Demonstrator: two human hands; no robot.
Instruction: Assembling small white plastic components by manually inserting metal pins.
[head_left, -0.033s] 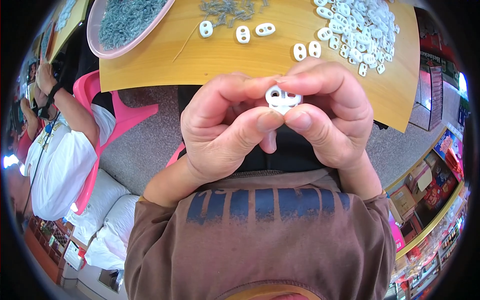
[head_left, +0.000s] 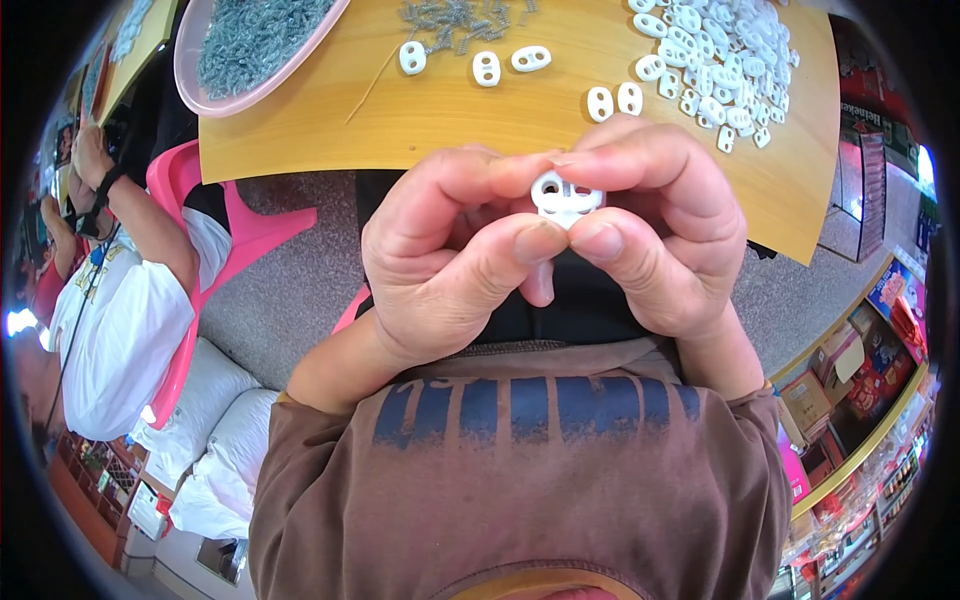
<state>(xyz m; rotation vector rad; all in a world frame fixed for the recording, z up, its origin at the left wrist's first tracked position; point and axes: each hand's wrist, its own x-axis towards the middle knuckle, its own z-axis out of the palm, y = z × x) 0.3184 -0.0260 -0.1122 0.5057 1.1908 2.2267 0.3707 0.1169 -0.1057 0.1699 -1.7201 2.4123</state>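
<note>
Above my lap, just off the table's near edge, a white plastic two-hole cord lock (head_left: 570,207) is pinched between both hands. My left hand (head_left: 425,265) grips its left side with thumb and fingertips. From the other side my right hand (head_left: 670,235) holds it the same way, the two thumbs nearly meeting below it. Its holes face up; the fingers cover its ends. Two similar white pieces (head_left: 600,104) lie on the table just beyond my right fingers. Farther left are three more loose white pieces (head_left: 486,69).
The wooden table (head_left: 300,140) carries a heap of white pieces (head_left: 710,60) at right, a scatter of small metal springs (head_left: 455,20) and a pink basin (head_left: 188,75) full of springs. A pink chair (head_left: 240,225) and a seated person (head_left: 130,300) are at left; white sacks (head_left: 215,385) lie behind.
</note>
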